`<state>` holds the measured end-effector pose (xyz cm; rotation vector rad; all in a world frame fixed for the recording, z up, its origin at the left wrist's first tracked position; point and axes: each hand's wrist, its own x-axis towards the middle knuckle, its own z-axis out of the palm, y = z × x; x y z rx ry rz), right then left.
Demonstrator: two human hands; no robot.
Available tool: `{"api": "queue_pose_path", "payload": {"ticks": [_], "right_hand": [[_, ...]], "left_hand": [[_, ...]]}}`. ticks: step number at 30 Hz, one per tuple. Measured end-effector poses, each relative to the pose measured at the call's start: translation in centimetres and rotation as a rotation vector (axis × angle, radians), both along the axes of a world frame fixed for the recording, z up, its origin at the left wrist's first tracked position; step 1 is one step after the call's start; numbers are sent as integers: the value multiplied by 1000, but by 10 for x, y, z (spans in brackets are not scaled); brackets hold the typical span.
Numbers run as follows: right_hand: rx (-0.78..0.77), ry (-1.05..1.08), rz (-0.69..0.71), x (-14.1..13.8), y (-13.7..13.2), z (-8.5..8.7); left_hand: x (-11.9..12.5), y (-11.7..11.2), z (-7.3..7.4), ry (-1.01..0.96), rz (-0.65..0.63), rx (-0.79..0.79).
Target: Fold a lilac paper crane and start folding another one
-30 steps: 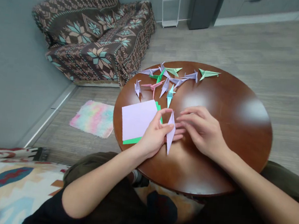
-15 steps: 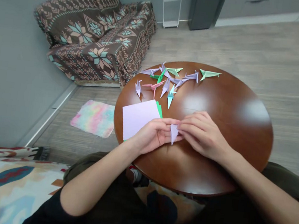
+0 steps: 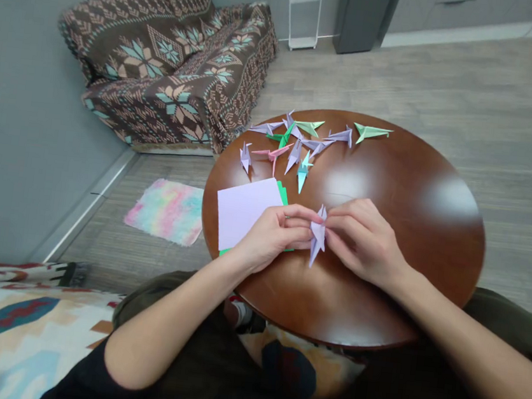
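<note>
A small folded lilac paper piece (image 3: 317, 236) is pinched between my left hand (image 3: 271, 235) and my right hand (image 3: 364, 239), just above the round brown table (image 3: 397, 227). Both hands have their fingers closed on it from either side. Under my left hand lies a stack of square sheets, a lilac sheet (image 3: 245, 210) on top and a green sheet edge (image 3: 284, 195) showing beneath. Several finished folded paper cranes (image 3: 304, 143) in lilac, green, pink and blue lie at the table's far edge.
A patterned brown sofa cover (image 3: 177, 55) stands at the far left against the wall. A pastel fluffy mat (image 3: 166, 208) lies on the floor left of the table. A patterned rug (image 3: 3, 317) is at the lower left.
The lilac piece was long and flat under my hands, then folded shorter; now both hands pinch it upright, with its tips showing above and below the fingers.
</note>
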<state>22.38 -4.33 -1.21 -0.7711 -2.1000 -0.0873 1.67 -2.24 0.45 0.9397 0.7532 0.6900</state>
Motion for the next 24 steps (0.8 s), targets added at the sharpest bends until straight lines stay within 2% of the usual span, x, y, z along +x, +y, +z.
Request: {"api": "queue_pose_path", "payload": {"ticks": [4, 9, 12, 17, 20, 24], "right_hand": [[-1, 85, 11, 0, -4, 3], [-93, 221, -3, -3, -10, 6], [-250, 315, 37, -5, -13, 7], [-621, 562, 213, -11, -15, 6], [-716, 649, 224, -13, -15, 6], [-763, 673, 232, -14, -15, 7]], "left_hand": [[-1, 3, 1, 2, 19, 179], [0, 0, 2, -1, 66, 317], [0, -2, 2, -11, 80, 360], [2, -4, 4, 33, 162, 375], [3, -5, 5, 72, 210, 364], [4, -6, 6, 72, 211, 347]]}}
